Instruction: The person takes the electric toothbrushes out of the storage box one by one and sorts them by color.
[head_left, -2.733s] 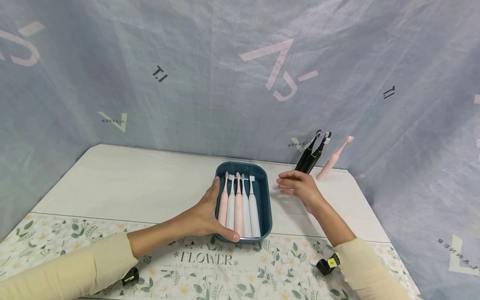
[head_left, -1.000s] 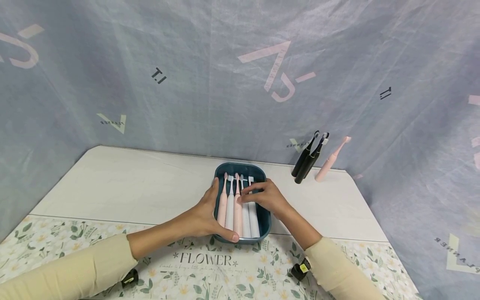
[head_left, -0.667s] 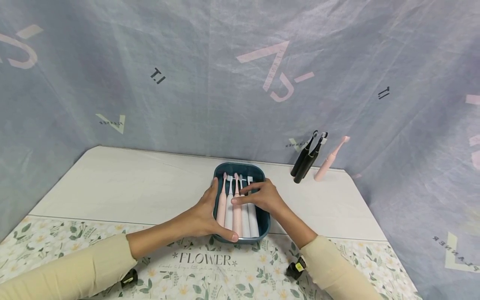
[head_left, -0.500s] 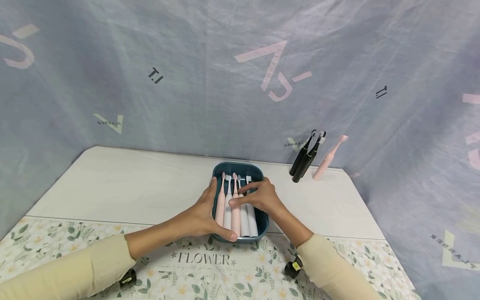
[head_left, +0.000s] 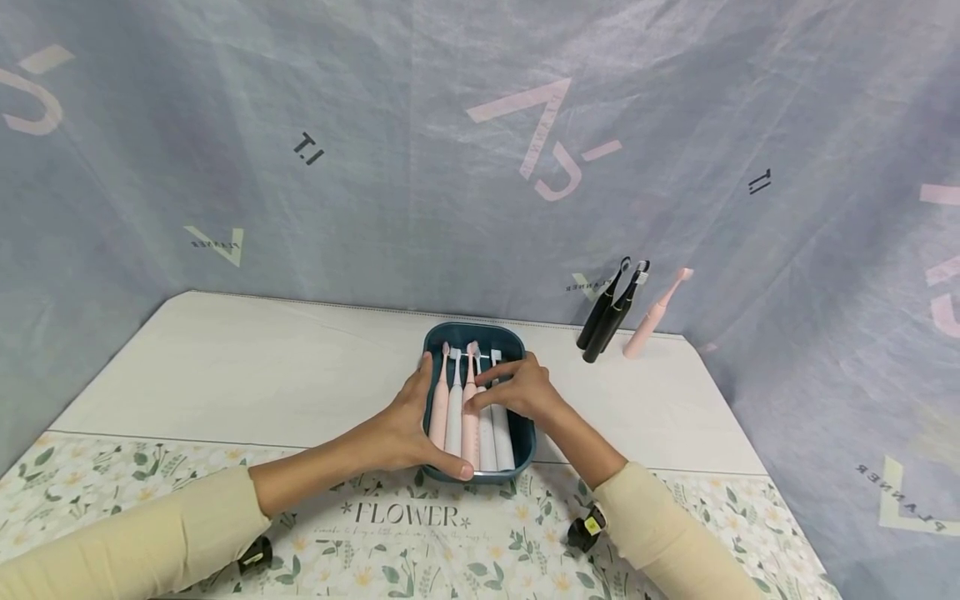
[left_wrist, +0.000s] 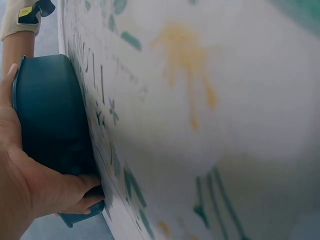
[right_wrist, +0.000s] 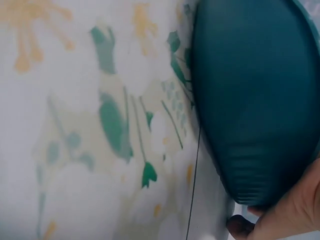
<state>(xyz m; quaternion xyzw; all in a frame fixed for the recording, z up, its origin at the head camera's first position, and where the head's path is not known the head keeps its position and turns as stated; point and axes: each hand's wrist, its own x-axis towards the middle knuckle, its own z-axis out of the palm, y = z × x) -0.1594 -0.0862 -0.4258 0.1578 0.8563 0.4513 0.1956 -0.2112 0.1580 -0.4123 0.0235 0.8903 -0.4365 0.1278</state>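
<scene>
A dark teal box (head_left: pixel 534 442) holds several electric toothbrushes lying side by side. My left hand (head_left: pixel 405 429) grips its left side, thumb over the near rim and fingers along the outer wall, which the left wrist view shows. Over the right rim reaches my right hand (head_left: pixel 528 392); its thumb and fingertips pinch the handle of the middle pink electric toothbrush (head_left: pixel 470 442). Another pink toothbrush (head_left: pixel 440 417) and a white one (head_left: pixel 454 425) lie left of it. Two more white toothbrushes (head_left: pixel 502 442) are to its right, partly hidden by the fingers.
Black electric toothbrushes (head_left: pixel 609 321) stand upright in a cluster at the back right, beside a standing pink toothbrush (head_left: pixel 647 329). A flower-patterned mat (head_left: pixel 360 558) covers the table's front; a grey-blue curtain (head_left: pixel 337 208) hangs behind.
My right hand has come from beside the black toothbrushes leftward into the box. Its thumb and fingertips have closed on the middle pink toothbrush, whose head has shifted slightly. The left hand stays on the box.
</scene>
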